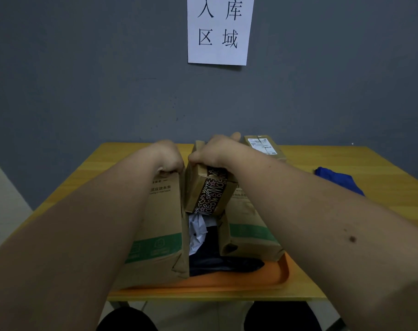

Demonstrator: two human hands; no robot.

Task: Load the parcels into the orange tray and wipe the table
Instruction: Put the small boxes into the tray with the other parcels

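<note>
An orange tray (270, 280) lies at the table's near edge. On it stand a large cardboard box with green print (160, 225) on the left and a similar box (248, 232) on the right. Between them lie a dark bag (217, 261) and white wrapping (196, 230). My left hand (167, 156) grips the top edge of the left box. My right hand (215, 149) grips a small cardboard parcel with dark patterned tape (208, 194), held tilted above the gap between the two boxes.
Another cardboard parcel with a white label (265, 146) sits at the back of the wooden table (346, 168) by the grey wall. A blue cloth (339, 180) lies on the table's right side. A paper sign (218, 29) hangs on the wall.
</note>
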